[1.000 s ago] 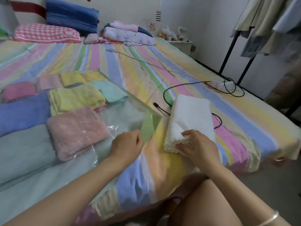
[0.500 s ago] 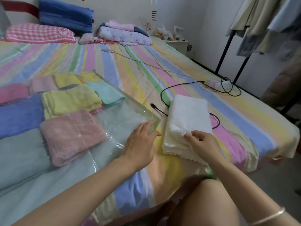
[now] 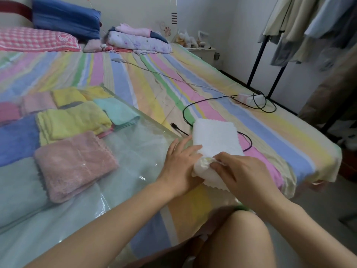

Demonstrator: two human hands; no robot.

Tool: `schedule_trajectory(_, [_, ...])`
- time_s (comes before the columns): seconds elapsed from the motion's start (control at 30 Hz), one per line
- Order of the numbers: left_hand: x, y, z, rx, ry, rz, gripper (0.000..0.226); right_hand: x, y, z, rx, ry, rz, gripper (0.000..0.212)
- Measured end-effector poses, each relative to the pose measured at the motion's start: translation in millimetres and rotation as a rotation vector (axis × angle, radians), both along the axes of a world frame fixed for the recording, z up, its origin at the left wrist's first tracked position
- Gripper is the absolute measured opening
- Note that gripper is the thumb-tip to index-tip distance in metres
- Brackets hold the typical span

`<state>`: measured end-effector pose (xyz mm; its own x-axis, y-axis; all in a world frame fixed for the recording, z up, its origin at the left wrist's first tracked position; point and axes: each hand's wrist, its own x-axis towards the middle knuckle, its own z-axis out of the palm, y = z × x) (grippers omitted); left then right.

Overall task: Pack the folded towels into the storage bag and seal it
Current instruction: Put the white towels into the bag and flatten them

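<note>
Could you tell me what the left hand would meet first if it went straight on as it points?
The white towel: the left hand rests its fingers on the towel's left edge, pointing into it. Beyond, probably the black cable, though depth is unclear.

Stretches both bare forearms forward from the bottom edge, the left from the lower left and the right from the lower right, so that they meet at the middle. Lays the left hand (image 3: 179, 163) palm down with wrist straight, fingers extended and close together, their tips resting against the left side of the towel (image 3: 214, 136). Pinches the towel's near corner with the right hand (image 3: 241, 171), back of the hand up, fingers curled inward, thumb hidden beneath.
</note>
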<state>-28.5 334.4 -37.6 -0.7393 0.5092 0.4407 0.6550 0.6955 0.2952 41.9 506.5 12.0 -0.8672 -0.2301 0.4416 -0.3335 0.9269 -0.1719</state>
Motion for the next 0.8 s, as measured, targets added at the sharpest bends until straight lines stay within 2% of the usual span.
schedule_trajectory(0.07, [0.1, -0.6, -5.5, 0.006, 0.035, -0.050, 0.052, 6.6, 0.5, 6.7, 0.005, -0.024, 0.035, 0.040])
schedule_trajectory(0.17, [1.7, 0.5, -9.7, 0.137, -0.011, -0.084, 0.048, 6.5, 5.2, 20.9, 0.011, 0.046, 0.030, 0.029])
schedule_trajectory(0.23, [1.7, 4.0, -3.1, 0.247, -0.114, -0.054, 0.051, 1.2, 7.2, 31.9, 0.051, 0.122, -0.004, 0.028])
schedule_trajectory(0.33, [-0.6, 11.5, 15.6, 0.372, -0.363, 0.035, 0.058, -6.1, 8.3, 43.6, 0.094, 0.237, -0.064, 0.033])
schedule_trajectory(0.4, [-7.0, 16.9, 27.2, 0.379, -0.473, 0.115, 0.056, -8.2, 7.6, 45.4, 0.136, 0.313, -0.093, 0.036])
schedule_trajectory(0.47, [-19.2, 24.9, 33.5, 0.349, -0.485, 0.189, 0.051, -11.2, 5.7, 40.3, 0.180, 0.329, -0.082, 0.036])
schedule_trajectory(0.57, [-43.9, 37.4, 32.2, 0.254, -0.468, 0.319, 0.044, -27.0, 7.2, 20.0, 0.207, 0.195, -0.094, 0.035])
schedule_trajectory(0.63, [-60.1, 41.1, 25.0, 0.228, -0.522, 0.414, 0.041, -42.7, 13.7, 2.7, 0.223, 0.022, -0.166, 0.044])
schedule_trajectory(0.73, [-76.2, 39.0, 16.8, 0.183, -0.591, 0.494, 0.046, -62.8, 25.9, -21.1, 0.254, -0.226, -0.188, 0.084])
schedule_trajectory(0.8, [-84.7, 37.3, 14.0, 0.120, -0.604, 0.500, 0.051, -66.7, 30.8, -35.1, 0.256, -0.315, -0.184, 0.099])
